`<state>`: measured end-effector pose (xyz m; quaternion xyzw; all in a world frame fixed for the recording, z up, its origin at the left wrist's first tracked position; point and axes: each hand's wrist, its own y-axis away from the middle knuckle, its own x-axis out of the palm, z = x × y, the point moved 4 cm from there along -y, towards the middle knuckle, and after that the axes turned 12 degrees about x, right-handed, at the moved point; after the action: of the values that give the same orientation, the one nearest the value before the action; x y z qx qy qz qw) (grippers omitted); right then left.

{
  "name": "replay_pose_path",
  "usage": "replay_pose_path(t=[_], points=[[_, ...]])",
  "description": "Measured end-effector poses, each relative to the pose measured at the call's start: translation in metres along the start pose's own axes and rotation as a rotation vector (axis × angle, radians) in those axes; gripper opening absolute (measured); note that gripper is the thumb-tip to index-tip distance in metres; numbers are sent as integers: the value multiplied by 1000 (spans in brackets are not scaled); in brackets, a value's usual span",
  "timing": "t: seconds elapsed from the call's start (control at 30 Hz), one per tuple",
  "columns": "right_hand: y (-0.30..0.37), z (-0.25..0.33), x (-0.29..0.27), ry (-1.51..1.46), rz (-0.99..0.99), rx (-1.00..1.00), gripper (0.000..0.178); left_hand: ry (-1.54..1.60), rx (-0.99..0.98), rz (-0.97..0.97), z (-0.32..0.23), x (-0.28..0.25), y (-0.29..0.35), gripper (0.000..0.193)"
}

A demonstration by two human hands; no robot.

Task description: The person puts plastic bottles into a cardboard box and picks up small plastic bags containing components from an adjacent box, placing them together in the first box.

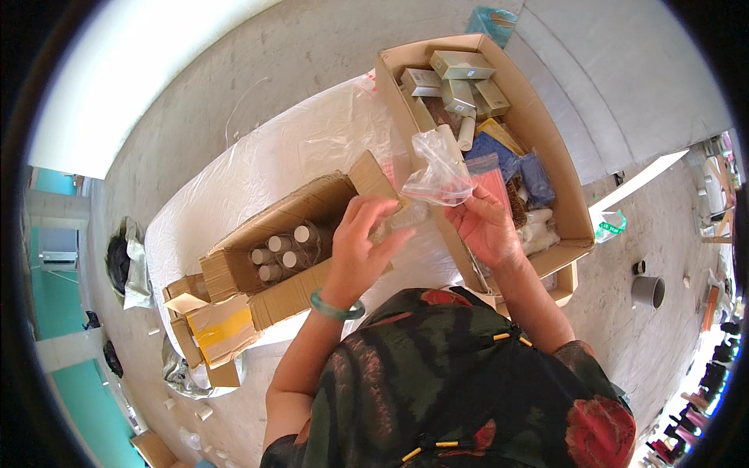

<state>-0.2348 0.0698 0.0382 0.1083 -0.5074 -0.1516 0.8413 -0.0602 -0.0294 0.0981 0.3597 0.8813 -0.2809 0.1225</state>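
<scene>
My right hand (487, 228) pinches the edge of a clear plastic bag (438, 171) in front of the large carton. The bag looks crumpled, and I cannot tell whether anything is inside. My left hand (362, 243), with a green bangle (337, 306) at the wrist, hovers by the smaller carton (269, 212); its fingers are apart and slightly blurred, with nothing visible in them. Several white-topped cylinders (278, 243) stand in that carton, which my left hand partly covers. The large carton (559, 160) holds small boxes (462, 65), blue packets (535, 178) and a pink packet (493, 189).
Both cartons rest on a surface covered in white plastic sheeting (265, 156). A dark bucket (647, 292) stands on the concrete floor at the right. At the left lies a white sack (138, 273). A blue plastic bag (491, 23) sits beyond the large carton.
</scene>
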Motion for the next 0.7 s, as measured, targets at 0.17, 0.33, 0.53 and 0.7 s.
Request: replay_pose_path(t=[0.17,0.33,0.53,0.7], points=[[15,-8,2,53,-24,21,25,-12,7,-92,-9,15,-18,24],[26,-11,9,165,-67,44,24,-124,181,-15,-1,18,-16,16],[24,-2,-16,465,-246,-15,24,-64,-67,-48,2,17,-8,11],[49,5,25,822,-205,-298,19,-263,61,-20,0,25,-4,10]])
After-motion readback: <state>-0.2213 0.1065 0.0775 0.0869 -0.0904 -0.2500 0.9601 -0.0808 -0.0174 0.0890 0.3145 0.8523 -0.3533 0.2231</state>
